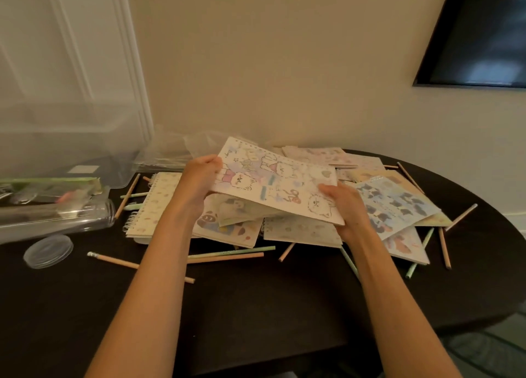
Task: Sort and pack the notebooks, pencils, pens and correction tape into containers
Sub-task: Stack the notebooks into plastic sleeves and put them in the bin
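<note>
Early stage, by my reading — clear bin (pixel 71 138) and toppled jar (pixel 71 215) left of the left grip (pixel 199 181), contents blurred; it and the right grip (pixel 344 204) are clamped on opposite edges of one cartoon notebook (pixel 279 181) raised off the heap, while other notebooks (pixel 398 204) beneath and right of the grips and scattered pencils (pixel 227 257) lie unsorted on the worktop (pixel 256 315).
</note>
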Motion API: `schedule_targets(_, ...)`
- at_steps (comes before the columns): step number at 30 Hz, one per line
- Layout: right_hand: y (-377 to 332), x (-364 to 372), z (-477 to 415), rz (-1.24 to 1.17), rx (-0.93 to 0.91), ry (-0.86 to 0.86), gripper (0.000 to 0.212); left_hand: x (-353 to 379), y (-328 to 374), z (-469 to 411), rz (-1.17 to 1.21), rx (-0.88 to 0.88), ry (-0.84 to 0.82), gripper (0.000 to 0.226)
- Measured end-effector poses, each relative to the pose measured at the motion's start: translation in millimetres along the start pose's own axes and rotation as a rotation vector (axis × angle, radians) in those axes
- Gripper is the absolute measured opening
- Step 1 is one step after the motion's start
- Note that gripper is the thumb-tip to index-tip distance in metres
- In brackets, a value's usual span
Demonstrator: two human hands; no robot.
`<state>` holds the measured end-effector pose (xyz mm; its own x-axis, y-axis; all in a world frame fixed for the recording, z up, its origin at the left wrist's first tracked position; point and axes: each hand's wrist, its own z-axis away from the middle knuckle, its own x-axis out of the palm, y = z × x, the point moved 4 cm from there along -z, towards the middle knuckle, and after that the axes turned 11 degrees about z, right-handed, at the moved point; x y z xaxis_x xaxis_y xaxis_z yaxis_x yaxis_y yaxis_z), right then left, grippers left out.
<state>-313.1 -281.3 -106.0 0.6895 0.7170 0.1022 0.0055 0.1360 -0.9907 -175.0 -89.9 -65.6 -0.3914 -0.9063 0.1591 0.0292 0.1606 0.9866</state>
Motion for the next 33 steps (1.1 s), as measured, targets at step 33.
schedule_targets(33, 3.0, 28.4, 4.9, 0.02, 0.0, 0.255, 0.033, 25.8, -33.7, -13.0, -1.209, 0.705, -0.107, 0.019)
